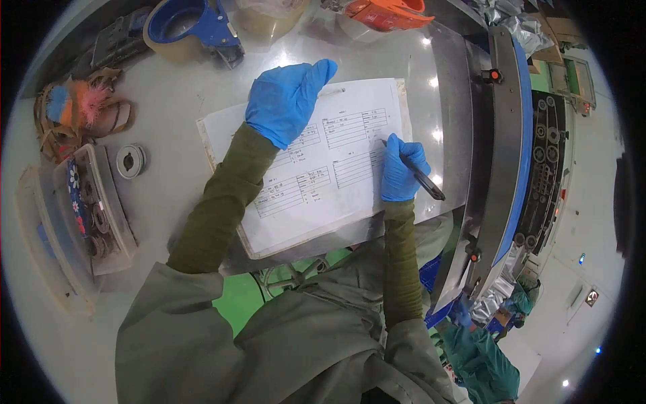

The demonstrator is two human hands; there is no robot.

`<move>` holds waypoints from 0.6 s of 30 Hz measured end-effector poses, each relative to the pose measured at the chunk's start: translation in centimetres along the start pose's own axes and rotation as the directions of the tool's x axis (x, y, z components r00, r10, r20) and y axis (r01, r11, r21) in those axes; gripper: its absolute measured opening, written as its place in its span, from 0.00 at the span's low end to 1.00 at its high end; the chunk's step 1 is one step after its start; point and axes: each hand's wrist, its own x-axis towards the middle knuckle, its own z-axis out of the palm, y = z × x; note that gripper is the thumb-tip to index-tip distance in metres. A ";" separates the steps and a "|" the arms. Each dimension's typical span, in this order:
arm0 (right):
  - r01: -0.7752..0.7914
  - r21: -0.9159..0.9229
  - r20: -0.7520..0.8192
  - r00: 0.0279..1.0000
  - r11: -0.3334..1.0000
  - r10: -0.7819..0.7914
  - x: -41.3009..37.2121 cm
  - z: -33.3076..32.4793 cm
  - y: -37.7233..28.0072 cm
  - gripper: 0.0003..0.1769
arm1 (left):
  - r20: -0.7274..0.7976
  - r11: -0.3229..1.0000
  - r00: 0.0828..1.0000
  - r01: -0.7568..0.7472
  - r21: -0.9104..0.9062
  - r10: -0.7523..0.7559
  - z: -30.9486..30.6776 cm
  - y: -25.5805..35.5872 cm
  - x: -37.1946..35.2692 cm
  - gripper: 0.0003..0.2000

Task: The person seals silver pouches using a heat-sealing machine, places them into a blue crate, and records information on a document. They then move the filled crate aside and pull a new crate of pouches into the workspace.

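Observation:
A clipboard with white sheets [296, 229] lies on the metal table, the top sheet printed with tables and filled with handwriting. My right hand [405, 168], in a blue glove, holds a black pen [422, 176], its tip near the sheet's right side. My left hand [286, 101], also blue-gloved, rests over the sheet's upper left part, fingers curled together with the thumb side toward the top. Whether anything is inside it cannot be seen.
Tape dispensers, one blue [225, 37] and one orange [387, 13], stand at the back. At left are a plastic box [111, 209], a round white roll [131, 161] and a basket [84, 114]. A machine frame [501, 155] runs along the right; a person [481, 360] in green works beyond.

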 end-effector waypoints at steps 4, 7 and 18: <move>-0.002 -0.038 -0.045 0.999 0.999 0.000 -0.1 0.1 0.6 0.14 | 0.017 1.000 1.000 0.026 -0.001 -0.026 -0.2 0.2 0.0 0.19; 0.023 0.011 -0.016 1.000 1.000 -0.023 0.1 0.0 0.5 0.15 | 0.008 0.999 1.000 0.031 -0.027 -0.030 0.1 0.0 0.0 0.20; 0.016 -0.295 -0.143 0.988 0.955 -0.061 0.0 0.2 -1.0 0.17 | 0.027 0.999 0.999 -0.027 0.034 0.027 -0.3 -0.5 -0.1 0.11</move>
